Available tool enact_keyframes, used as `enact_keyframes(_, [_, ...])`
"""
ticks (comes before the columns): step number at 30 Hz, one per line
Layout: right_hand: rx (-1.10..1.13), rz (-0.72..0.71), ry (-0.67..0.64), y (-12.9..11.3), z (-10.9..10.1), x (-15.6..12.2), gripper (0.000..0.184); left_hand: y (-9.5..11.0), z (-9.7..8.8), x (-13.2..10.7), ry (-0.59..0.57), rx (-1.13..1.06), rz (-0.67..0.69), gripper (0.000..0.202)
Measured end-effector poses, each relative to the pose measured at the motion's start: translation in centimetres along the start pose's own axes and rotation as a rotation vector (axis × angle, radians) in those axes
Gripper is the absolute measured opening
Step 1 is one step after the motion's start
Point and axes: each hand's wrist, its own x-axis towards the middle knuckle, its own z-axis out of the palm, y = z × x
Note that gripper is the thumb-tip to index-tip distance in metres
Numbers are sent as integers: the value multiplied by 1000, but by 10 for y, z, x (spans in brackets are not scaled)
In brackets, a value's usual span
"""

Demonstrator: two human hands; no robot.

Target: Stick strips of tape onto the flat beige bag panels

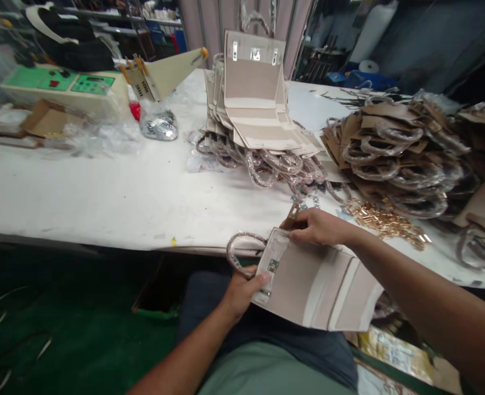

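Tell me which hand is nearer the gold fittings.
Right. The right hand pinches the bag panel, just left of the gold fittings. The left hand is farther left, at the panel's other end beside the handle.

No readable text or labels anywhere.

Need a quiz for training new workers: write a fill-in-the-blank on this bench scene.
The left hand holds a beige bag below its plastic-wrapped ____. A heap of ____ metal fittings lies on the white table. The hand nearer the heap is the ____ one.
Answers: handle; gold; right.
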Motion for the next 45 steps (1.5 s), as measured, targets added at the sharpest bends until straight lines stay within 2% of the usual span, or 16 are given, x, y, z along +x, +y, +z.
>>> enact_keyframes(2, [-118, 67, 138, 5, -2, 2, 32, -5, 3, 4, 43, -44, -13, 47])
enact_keyframes(5, [-211, 99, 475, 1, -1, -11, 28, -11, 11, 4, 71, -72, -32, 47])
enact_keyframes(7, [-187, 77, 747, -8, 5, -26, 27, -14, 17, 3, 111, -103, -55, 47])
enact_keyframes(9, [-73, 33, 962, -21, 18, -40, 27, -16, 23, 0, 165, -152, -90, 44])
enact_keyframes(11, [122, -43, 1076, -29, 35, -46, 27, -17, 28, -1, 207, -198, -124, 42])
enact_keyframes(14, [392, -168, 1144, -28, 63, -38, 28, -15, 32, -1, 249, -239, -159, 44])
enact_keyframes(18, [496, -285, 1267, -12, 86, -19, 25, -2, 33, 4, 225, -271, -232, 45])
enact_keyframes(21, [519, -281, 1241, -5, 92, -18, 25, 7, 33, 10, 187, -243, -270, 45])
enact_keyframes(24, [615, -276, 1189, -8, 95, -25, 33, 8, 34, 14, 236, -207, -209, 42])
enact_keyframes(30, [875, -359, 1131, -24, 98, -29, 47, 2, 47, 13, 300, -176, -101, 36])
enact_keyframes(35, [913, -347, 1097, -23, 99, -21, 52, 3, 54, 14, 351, -213, -106, 33])
enact_keyframes(42, [1040, -353, 1069, -16, 100, -15, 49, 1, 53, 15, 329, -231, -133, 34])
enact_keyframes(45, [948, -387, 1005, -21, 106, -11, 47, 3, 53, 15, 338, -216, -142, 32])
